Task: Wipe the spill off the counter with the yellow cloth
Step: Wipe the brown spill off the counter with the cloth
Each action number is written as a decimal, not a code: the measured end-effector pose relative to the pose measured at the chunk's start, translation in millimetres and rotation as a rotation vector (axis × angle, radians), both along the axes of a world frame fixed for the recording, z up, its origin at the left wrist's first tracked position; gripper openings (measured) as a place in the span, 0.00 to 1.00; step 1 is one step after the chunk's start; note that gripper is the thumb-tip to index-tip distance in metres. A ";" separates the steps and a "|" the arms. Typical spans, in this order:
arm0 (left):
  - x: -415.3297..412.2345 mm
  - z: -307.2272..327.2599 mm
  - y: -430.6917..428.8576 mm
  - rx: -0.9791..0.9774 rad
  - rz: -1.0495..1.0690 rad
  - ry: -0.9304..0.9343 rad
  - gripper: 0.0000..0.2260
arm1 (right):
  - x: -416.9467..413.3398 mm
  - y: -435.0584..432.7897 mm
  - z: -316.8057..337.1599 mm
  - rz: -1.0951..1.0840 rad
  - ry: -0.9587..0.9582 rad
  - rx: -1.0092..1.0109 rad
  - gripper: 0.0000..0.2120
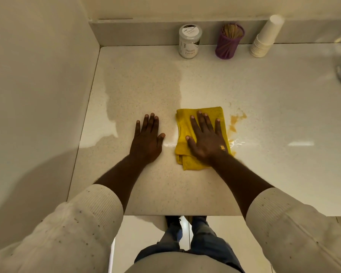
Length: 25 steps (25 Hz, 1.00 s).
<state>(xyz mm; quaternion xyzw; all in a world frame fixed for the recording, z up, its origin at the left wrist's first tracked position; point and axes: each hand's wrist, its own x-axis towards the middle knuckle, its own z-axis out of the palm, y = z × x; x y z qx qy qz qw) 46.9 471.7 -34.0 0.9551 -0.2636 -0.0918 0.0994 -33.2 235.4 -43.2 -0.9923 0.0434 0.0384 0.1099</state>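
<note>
A folded yellow cloth (183,123) lies flat on the pale speckled counter (146,85). My right hand (205,138) presses down on it, palm flat and fingers spread. Just to the right of the cloth is an orange-brown spill (237,120), with a wet glossy patch (237,143) nearer to me. A thin wet streak (169,144) runs between the cloth and my left hand (147,139). That hand rests flat on the bare counter to the left of the cloth, fingers apart, holding nothing.
At the back wall stand a white jar labelled Masala Extract (189,41), a purple holder full of toothpicks (229,42) and a tilted stack of white paper cups (265,37). A wall (37,85) closes the left side. The counter's front edge (183,215) is close to my body.
</note>
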 end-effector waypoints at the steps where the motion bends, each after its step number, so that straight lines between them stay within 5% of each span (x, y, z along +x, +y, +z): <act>1: -0.5 0.7 1.2 -0.025 0.005 0.023 0.29 | -1.2 6.9 0.6 0.035 0.017 0.003 0.37; 10: -1.6 -2.9 1.1 -0.009 0.006 0.008 0.35 | -12.7 39.2 -2.3 0.022 0.038 -0.002 0.44; 25: -0.6 4.3 -4.8 -0.040 0.077 0.044 0.33 | -43.9 -74.0 2.8 -0.320 0.026 -0.020 0.43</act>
